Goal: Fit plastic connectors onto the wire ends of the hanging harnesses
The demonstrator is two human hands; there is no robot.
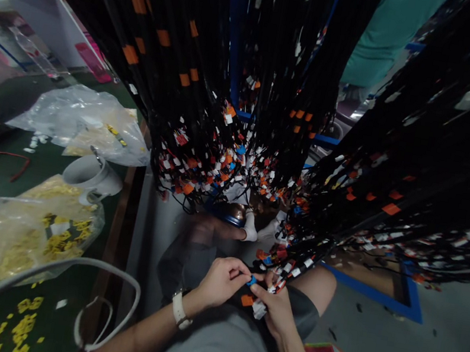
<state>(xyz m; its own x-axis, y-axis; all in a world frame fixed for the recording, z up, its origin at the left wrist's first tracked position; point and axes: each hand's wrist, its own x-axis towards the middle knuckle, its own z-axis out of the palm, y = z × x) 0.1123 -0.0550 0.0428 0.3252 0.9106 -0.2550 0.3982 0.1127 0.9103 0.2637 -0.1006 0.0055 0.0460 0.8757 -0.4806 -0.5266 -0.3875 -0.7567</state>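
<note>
Over my lap, my left hand (225, 279) pinches a small blue connector (251, 281) between thumb and fingertips. Close beside it, my right hand (277, 306) is closed around the end of a black wire harness (298, 270), its thumb near the blue connector. A white connector (259, 308) and an orange connector (247, 300) hang below the right hand's grip. More harness ends with white, red and orange connectors trail up and to the right from that hand. Whether the blue connector is joined to a wire is too small to tell.
Thick bundles of black harnesses (187, 30) hang in front and to the right. On the green table at left are a mug (93, 176), a bag of yellow parts (27, 231), loose yellow pieces (25, 321) and a white cable (67, 261). Someone in green (389, 33) stands behind the bundles.
</note>
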